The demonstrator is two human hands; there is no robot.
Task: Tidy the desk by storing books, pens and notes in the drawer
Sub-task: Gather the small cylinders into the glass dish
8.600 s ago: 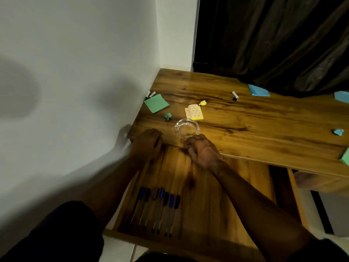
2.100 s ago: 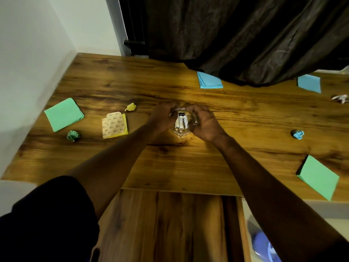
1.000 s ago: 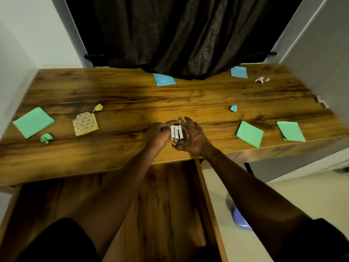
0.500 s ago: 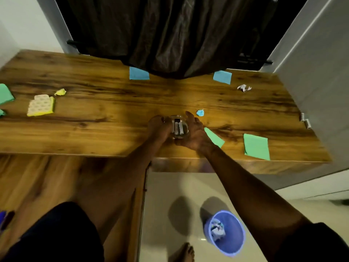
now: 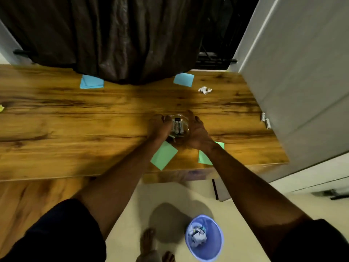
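Both my hands hold a small clear glass dish (image 5: 179,127) with several batteries in it, above the wooden desk (image 5: 94,125). My left hand (image 5: 159,127) grips its left rim and my right hand (image 5: 196,133) cups its right side. Two green notes lie near the front edge: one (image 5: 164,155) below my left wrist, the other (image 5: 204,157) partly hidden under my right wrist. Two blue notes (image 5: 92,82) (image 5: 183,79) lie at the back, near the curtain. The open drawer (image 5: 37,197) shows at the lower left.
A crumpled white paper (image 5: 204,90) lies at the back right. Two batteries (image 5: 265,121) lie against the grey wall at the desk's right end. A crumpled yellow scrap (image 5: 1,108) is at the far left. A blue bin (image 5: 204,237) with paper stands on the floor by my feet.
My hands have carried the glass dish from the desk's left part toward its right end. The view shifted right, so the drawer and left-side notes slid out of frame.
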